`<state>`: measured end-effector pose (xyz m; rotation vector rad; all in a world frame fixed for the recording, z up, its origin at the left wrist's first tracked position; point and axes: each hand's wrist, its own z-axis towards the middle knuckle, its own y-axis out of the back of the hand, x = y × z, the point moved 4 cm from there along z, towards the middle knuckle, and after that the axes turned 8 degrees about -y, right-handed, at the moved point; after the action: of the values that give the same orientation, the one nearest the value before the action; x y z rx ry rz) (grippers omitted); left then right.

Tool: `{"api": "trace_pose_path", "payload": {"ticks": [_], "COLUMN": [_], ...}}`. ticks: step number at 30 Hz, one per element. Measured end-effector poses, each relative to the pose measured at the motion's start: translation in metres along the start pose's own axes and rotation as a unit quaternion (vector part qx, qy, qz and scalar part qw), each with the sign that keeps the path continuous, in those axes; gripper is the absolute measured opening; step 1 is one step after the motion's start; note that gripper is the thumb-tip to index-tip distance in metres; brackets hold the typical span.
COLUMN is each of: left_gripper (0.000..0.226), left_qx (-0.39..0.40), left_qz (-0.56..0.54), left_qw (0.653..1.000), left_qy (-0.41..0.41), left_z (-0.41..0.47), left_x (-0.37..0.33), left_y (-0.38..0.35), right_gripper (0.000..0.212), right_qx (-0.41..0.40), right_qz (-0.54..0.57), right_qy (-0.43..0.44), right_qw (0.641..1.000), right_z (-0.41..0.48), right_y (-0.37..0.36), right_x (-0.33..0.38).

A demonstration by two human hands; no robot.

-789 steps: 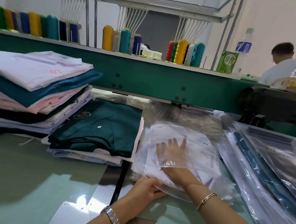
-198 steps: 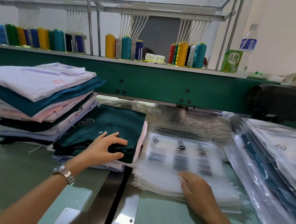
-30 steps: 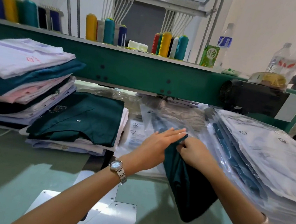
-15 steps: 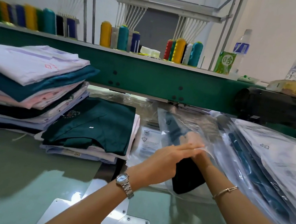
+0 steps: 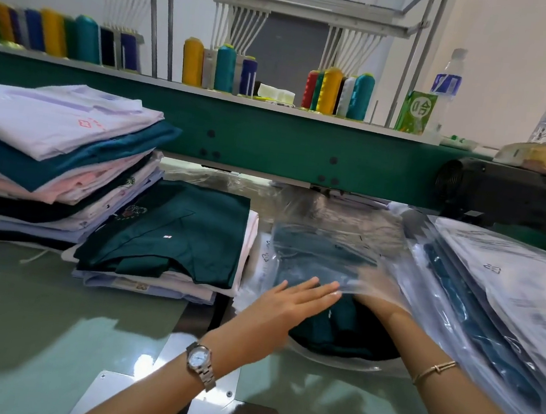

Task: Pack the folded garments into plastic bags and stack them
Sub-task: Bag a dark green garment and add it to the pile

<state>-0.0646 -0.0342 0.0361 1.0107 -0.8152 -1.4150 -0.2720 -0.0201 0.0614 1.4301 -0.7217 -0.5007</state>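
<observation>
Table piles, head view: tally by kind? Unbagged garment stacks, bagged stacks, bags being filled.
Unbagged garment stacks: 2 (tall stack, low stack)
Bagged garment stacks: 1
Plastic bags being filled: 1
Total: 4

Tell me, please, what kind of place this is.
Probably a garment workshop with an embroidery machine: thread cones stand above the green beam, folded garments are piled at left, bagged garments at right.
</observation>
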Motion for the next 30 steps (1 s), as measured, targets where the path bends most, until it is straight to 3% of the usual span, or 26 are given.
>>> {"api": "trace_pose_path", "payload": {"ticks": [5, 7, 10, 13, 17, 20, 29, 30], "left_gripper": [0.124, 0.119, 0.091, 0.062, 0.056, 0.044, 0.041, 0.051], "left_qx": [0.015, -0.008, -0.073, -0.052, -0.003, -0.012, 0.002, 0.012], "left_qz": [0.066, 0.069, 0.106, 0.169, 0.214, 0.245, 0.254, 0.244], "left_qw": [0.997, 0.998, 0.989, 0.980, 0.973, 0.966, 0.964, 0.966], "left_qy": [-0.023, 0.005, 0.076, 0.093, 0.083, 0.075, 0.077, 0.089], "left_z": [-0.025, -0.035, -0.049, -0.053, -0.056, -0.056, -0.055, -0.053], "left_x": [0.001, 0.005, 0.015, 0.020, 0.021, 0.019, 0.018, 0.019], "left_y": [-0.011, -0.014, -0.013, -0.015, -0.025, -0.025, -0.024, -0.020], "right_gripper": [0.032, 0.034, 0.044, 0.055, 0.057, 0.058, 0.058, 0.056], "right_qx": [-0.002, -0.038, -0.043, 0.023, 0.033, 0.050, 0.065, 0.070], "right_qz": [-0.206, -0.234, -0.083, -0.005, -0.075, -0.097, -0.062, -0.066], "right_qy": [0.006, 0.022, 0.161, 0.281, 0.264, 0.252, 0.261, 0.256], "right_qw": [0.979, 0.971, 0.983, 0.960, 0.961, 0.962, 0.961, 0.962], "right_z": [-0.003, -0.009, -0.033, -0.065, -0.067, -0.059, -0.017, -0.011], "right_y": [-0.021, -0.028, -0.050, -0.076, -0.092, -0.089, -0.099, -0.101], "right_x": [-0.010, 0.000, 0.025, 0.041, 0.048, 0.055, 0.049, 0.050]}}
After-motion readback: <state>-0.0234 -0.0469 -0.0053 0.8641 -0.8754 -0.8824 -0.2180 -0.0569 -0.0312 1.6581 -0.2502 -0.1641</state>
